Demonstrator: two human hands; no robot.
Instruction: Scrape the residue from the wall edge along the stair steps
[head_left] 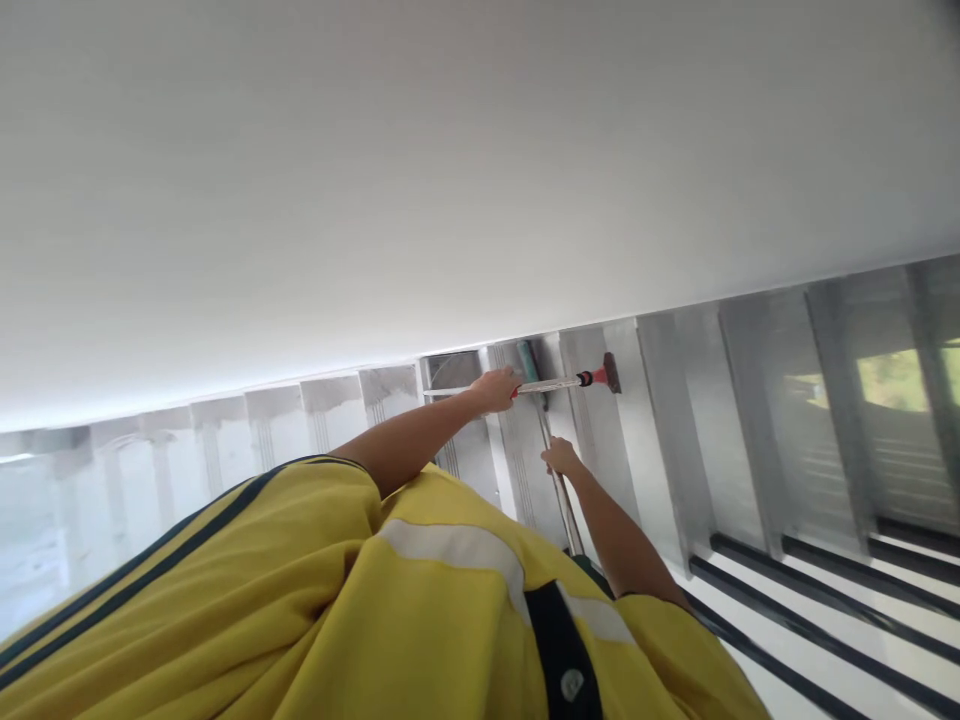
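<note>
My left hand point(495, 388) is closed around a light-coloured pole point(551, 384) held nearly level across the stairs. At the pole's right end is a black joint and a red tool head point(600, 376) with a dark brown edge; its exact kind is unclear. My right hand point(561, 457) grips a second pole point(568, 510), which slants from near my body up towards the wall. A teal, bar-like head point(529, 360) shows at its far end, partly behind the first pole. The two poles cross in the picture just right of my left hand.
Glossy grey stairs point(667, 400) run across the view, wet-looking and reflecting light at the left. A smooth white wall point(450, 180) borders them. Black railing bars point(810, 630) stand at the lower right. My yellow shirt point(405, 620) fills the bottom.
</note>
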